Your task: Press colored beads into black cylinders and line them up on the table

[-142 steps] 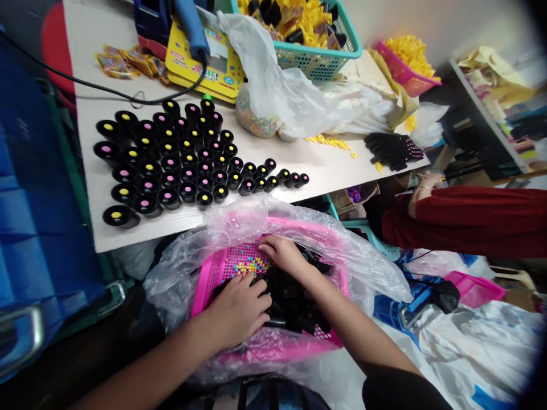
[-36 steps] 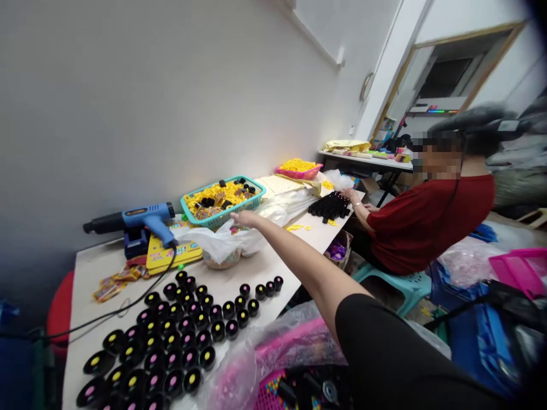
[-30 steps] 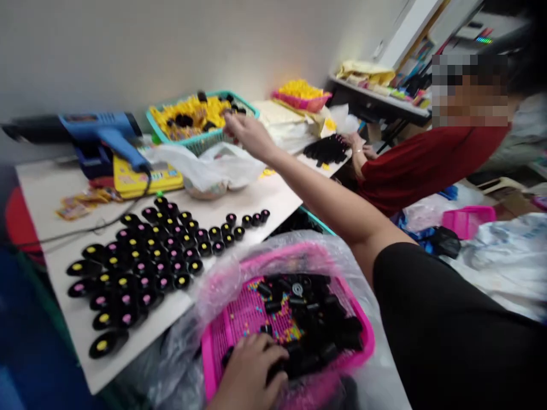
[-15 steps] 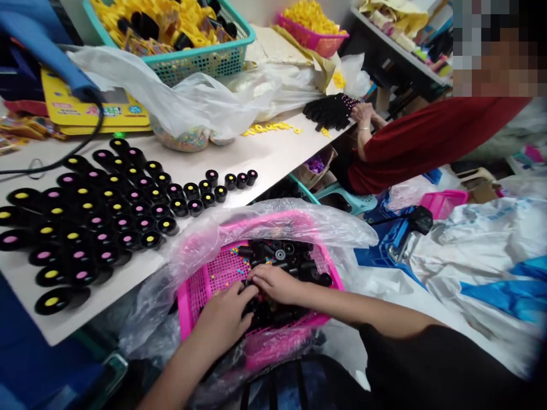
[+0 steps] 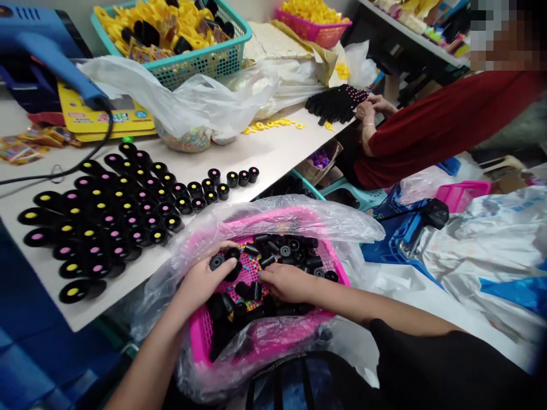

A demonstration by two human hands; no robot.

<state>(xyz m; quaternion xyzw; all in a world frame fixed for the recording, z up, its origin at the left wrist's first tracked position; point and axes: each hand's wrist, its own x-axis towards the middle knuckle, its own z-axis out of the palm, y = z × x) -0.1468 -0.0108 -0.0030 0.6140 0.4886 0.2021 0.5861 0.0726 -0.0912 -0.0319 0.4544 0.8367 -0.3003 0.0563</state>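
Observation:
My left hand (image 5: 200,285) is closed around a few short black plastic cylinders (image 5: 217,262) at the left side of a pink mesh basket (image 5: 201,336). Farther right, my right hand (image 5: 287,282) reaches down into the basket with its fingers bent together; what they hold, if anything, is hidden. Loose black cylinders (image 5: 314,262) lie around it, some showing round hollow ends. Small coloured beads (image 5: 252,256) are scattered on the basket floor between them. Clear plastic sheeting (image 5: 273,210) drapes over the basket's rim.
Rows of upright black cylinders (image 5: 115,233) with yellow or pink centres stand on the white table (image 5: 273,159). Behind them are a blue heat gun (image 5: 64,65), a bag of beads (image 5: 183,134) and a teal basket (image 5: 196,62). A co-worker's hands (image 5: 370,108) touch black pieces at right.
My hands have moved apart. The left went up and left with black cylinders in it, while the right shifted slightly right and down. More beads on the basket floor now show.

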